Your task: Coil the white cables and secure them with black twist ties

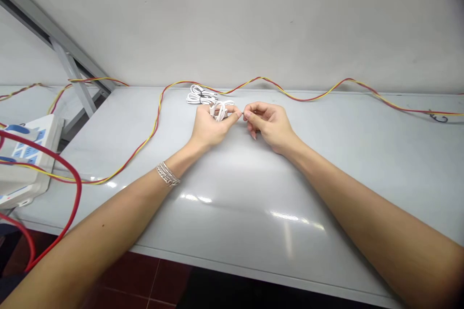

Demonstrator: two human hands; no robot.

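Observation:
My left hand [212, 128] is closed around a bundled white cable [220, 110], whose loops stick out above the fingers. Close by on the right, my right hand [270, 123] is pinched, thumb against forefinger. A small dark strip, perhaps a twist tie, shows between the two sets of fingertips; it is too small to make out well. Just behind my left hand, a second coiled white cable [200, 95] lies on the grey table [232, 212], bound in the middle with a dark tie.
Along the wall [253, 24] runs a twisted red and yellow wire [308, 100], curving forward at the left. A white power box with blue sockets [31, 149] and a thick red cable [74, 188] occupy the left side. A short dark wire [438, 117] lies far right.

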